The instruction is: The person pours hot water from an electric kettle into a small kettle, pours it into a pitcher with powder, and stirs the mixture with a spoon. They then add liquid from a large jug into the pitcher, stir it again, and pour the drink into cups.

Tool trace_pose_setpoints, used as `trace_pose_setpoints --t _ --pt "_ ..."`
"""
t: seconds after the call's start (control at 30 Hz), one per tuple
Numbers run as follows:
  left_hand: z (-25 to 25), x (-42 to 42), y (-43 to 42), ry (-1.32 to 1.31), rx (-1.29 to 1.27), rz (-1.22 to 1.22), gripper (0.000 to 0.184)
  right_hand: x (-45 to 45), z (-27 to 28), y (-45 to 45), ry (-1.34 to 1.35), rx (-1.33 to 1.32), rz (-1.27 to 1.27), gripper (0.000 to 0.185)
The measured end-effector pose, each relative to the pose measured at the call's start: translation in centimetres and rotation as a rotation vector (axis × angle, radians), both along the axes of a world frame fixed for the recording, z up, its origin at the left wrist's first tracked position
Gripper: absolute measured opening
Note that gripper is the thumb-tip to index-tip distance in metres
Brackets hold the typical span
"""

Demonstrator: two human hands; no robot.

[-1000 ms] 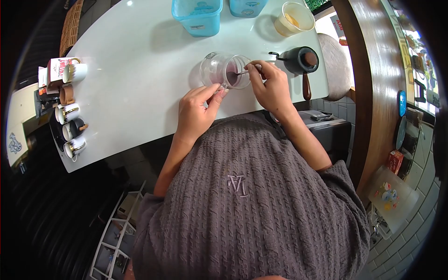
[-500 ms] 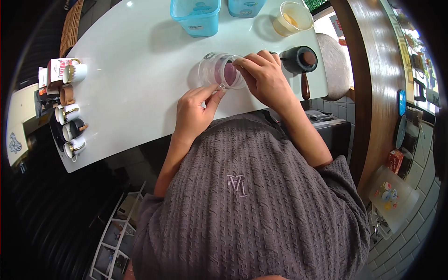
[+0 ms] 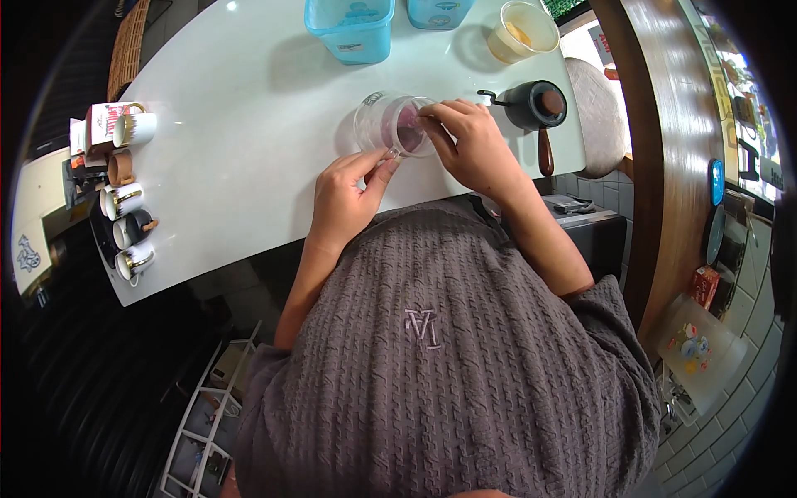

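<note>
A clear glass cup (image 3: 378, 124) with a purplish content is tilted above the white table, its mouth facing me. My left hand (image 3: 347, 195) pinches the cup's handle at the near side of the rim. Fingers pressed together, my right hand (image 3: 471, 141) is at the right side of the mouth. The spoon seen in it earlier is mostly hidden behind the fingers now. To the right stands a dark pot (image 3: 535, 106) with a brown wooden handle and a brown knob.
Two blue containers (image 3: 353, 37) and a clear tub (image 3: 525, 33) with something yellowish stand at the table's far side. Several cups (image 3: 124, 202) line the left edge of the white table (image 3: 232, 166), near a red and white box (image 3: 101, 124). A wooden post (image 3: 664, 166) rises at the right.
My right hand has turned over the cup's mouth and moved a little left, so its fingers now cover the spoon handle. My left hand keeps its hold on the cup.
</note>
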State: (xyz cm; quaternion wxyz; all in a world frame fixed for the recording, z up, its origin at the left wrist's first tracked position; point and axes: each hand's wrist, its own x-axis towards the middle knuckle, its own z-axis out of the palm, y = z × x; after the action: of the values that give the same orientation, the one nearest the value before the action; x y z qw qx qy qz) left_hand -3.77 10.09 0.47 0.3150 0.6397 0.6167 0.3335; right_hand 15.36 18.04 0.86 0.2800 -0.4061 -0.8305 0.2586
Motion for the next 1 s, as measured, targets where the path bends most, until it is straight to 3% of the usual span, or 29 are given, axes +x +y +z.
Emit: trace_pose_setpoints --t 0.2,0.33,0.43,0.5,0.63,0.73,0.8,0.83,0.9,1.0 --pt "0.2 0.1 0.0 0.009 0.003 -0.003 0.023 0.4 0.4 0.8 -0.125 0.222 0.06 0.021" --pt "0.1 0.0 0.0 0.009 0.01 0.003 0.023 0.5 0.2 0.2 -0.117 0.203 0.041 0.013" --pt "0.3 0.1 0.0 -0.008 0.001 -0.001 0.023 0.4 -0.1 -0.6 0.015 -0.01 -0.084 0.013" --pt "0.1 0.0 0.0 -0.003 0.009 -0.004 0.023 0.3 -0.1 -1.1 0.124 -0.293 -0.242 0.016" --pt "0.0 0.0 0.0 0.004 0.011 0.002 0.023 -0.3 -0.1 -1.4 0.264 -0.461 -0.28 0.017" --pt "-0.1 -0.1 0.0 0.024 0.011 -0.002 0.023 -0.3 0.1 -1.3 0.264 -0.438 -0.246 0.016" --pt "-0.2 -0.1 -0.1 -0.002 -0.005 -0.003 0.023 -0.1 -0.3 -0.9 0.18 -0.179 -0.171 0.014" --pt "-0.1 -0.1 -0.1 -0.002 -0.005 -0.003 0.023 0.1 -0.3 -0.5 0.179 -0.178 -0.171 0.014" --pt "0.2 0.1 -0.1 0.002 -0.001 0.004 0.023 0.5 0.1 0.3 -0.042 0.122 0.017 0.015" --pt "0.3 0.2 -0.1 -0.016 0.001 0.007 0.022 0.3 0.6 0.2 -0.048 0.116 0.017 0.017"
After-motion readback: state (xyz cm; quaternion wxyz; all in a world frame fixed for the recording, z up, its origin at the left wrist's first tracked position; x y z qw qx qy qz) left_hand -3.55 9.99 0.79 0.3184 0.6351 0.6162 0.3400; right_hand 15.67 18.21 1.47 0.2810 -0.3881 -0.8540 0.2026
